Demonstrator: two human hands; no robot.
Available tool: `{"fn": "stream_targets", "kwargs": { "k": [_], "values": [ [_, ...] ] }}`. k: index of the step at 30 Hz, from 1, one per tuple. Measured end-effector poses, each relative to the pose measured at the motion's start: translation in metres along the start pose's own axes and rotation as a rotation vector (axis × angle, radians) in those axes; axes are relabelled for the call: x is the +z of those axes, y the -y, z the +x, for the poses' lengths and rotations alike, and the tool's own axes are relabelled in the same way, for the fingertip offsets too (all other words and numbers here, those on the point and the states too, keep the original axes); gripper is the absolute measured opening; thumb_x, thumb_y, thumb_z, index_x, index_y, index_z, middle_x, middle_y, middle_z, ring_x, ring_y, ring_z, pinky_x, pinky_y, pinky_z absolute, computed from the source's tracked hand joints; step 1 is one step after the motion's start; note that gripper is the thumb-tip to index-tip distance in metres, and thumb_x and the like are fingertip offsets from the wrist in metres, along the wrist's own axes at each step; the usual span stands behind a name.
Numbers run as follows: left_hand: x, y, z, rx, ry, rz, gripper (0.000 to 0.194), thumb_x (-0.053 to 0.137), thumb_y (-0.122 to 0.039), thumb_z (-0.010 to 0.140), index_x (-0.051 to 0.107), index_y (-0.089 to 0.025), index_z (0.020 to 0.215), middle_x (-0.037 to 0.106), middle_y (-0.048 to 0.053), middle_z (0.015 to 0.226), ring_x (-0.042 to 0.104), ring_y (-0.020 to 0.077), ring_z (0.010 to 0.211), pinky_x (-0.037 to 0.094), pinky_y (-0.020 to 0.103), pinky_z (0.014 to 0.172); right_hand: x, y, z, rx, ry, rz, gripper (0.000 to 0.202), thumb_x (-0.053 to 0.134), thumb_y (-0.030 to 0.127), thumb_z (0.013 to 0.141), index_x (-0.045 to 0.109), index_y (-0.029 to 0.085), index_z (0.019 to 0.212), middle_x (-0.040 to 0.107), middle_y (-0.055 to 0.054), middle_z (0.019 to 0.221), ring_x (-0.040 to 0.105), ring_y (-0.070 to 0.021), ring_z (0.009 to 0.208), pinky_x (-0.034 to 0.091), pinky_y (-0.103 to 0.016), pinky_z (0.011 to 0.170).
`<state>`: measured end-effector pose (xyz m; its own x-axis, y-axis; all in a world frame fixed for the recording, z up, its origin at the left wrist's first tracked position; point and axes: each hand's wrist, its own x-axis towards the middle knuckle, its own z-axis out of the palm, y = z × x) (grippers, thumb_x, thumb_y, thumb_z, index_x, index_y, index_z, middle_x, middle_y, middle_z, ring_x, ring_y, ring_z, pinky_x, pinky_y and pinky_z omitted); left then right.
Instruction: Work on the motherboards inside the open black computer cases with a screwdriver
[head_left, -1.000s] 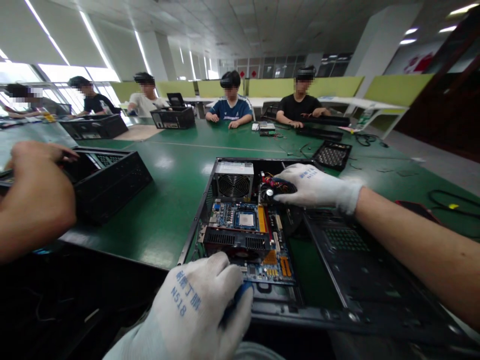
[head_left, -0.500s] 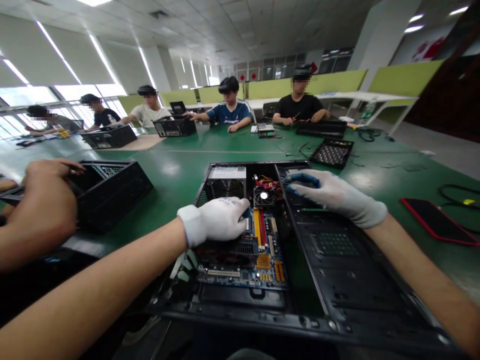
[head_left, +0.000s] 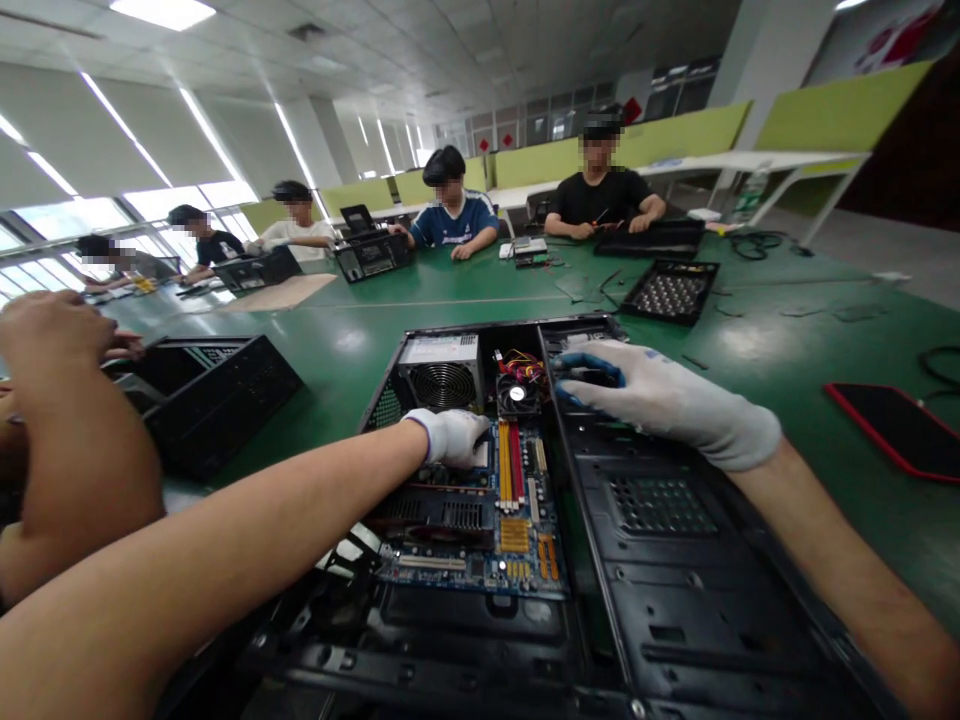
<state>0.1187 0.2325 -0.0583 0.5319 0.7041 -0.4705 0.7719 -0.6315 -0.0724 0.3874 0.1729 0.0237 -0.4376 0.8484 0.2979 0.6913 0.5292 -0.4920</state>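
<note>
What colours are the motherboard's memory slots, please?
The memory slots are yellow and red, clearest in the head view.

No word reads clearly here! Up on the power supply [head_left: 441, 385], there's a pale label [head_left: 439, 348], its print far too small. The fan [head_left: 517, 412] wears a round white sticker [head_left: 516, 394], also illegible. A blue mark [head_left: 654, 354] sits on the gloved right hand [head_left: 664, 400], unreadable. Farther back, pale lettering [head_left: 455, 239] crosses a blue shirt [head_left: 469, 215], blurred, and red diamond signs [head_left: 507, 141] show no legible characters.
</note>
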Motion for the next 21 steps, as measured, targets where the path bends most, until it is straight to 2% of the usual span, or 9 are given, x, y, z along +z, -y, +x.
{"fn": "stream_targets", "kwargs": {
  "k": [6,13,21],
  "values": [
    [-0.007,0.0,-0.002,0.033,-0.032,0.039,0.059,0.074,-0.039,0.082,0.061,-0.016,0.135,0.07,0.015,0.131,0.07,0.0297,0.118,0.057,0.034,0.099,0.002,-0.002,0.0,-0.087,0.02,-0.018,0.052,0.057,0.062,0.096,0.07,0.025,0.131,0.072,-0.005,0.134,0.064,-0.0283,0.126,0.047,-0.043,0.109],
    [-0.013,-0.002,-0.004,-0.083,0.03,0.088,0.046,0.077,-0.041,0.079,0.072,-0.018,0.118,0.076,0.013,0.12,0.073,0.0313,0.111,0.06,0.035,0.091,0.006,-0.009,0.0,-0.113,-0.001,-0.081,0.053,0.06,0.062,0.094,0.071,0.024,0.129,0.073,-0.007,0.131,0.066,-0.0311,0.123,0.05,-0.043,0.106],
    [-0.01,-0.002,-0.002,-0.043,0.012,0.09,0.041,0.077,-0.036,0.077,0.073,-0.021,0.116,0.077,0.01,0.116,0.074,0.0294,0.107,0.06,0.034,0.089,0.006,-0.009,0.001,-0.163,-0.001,-0.102,0.047,0.058,0.058,0.093,0.074,0.025,0.124,0.077,-0.006,0.118,0.071,-0.0296,0.11,0.054,-0.042,0.1]
  ]
}}
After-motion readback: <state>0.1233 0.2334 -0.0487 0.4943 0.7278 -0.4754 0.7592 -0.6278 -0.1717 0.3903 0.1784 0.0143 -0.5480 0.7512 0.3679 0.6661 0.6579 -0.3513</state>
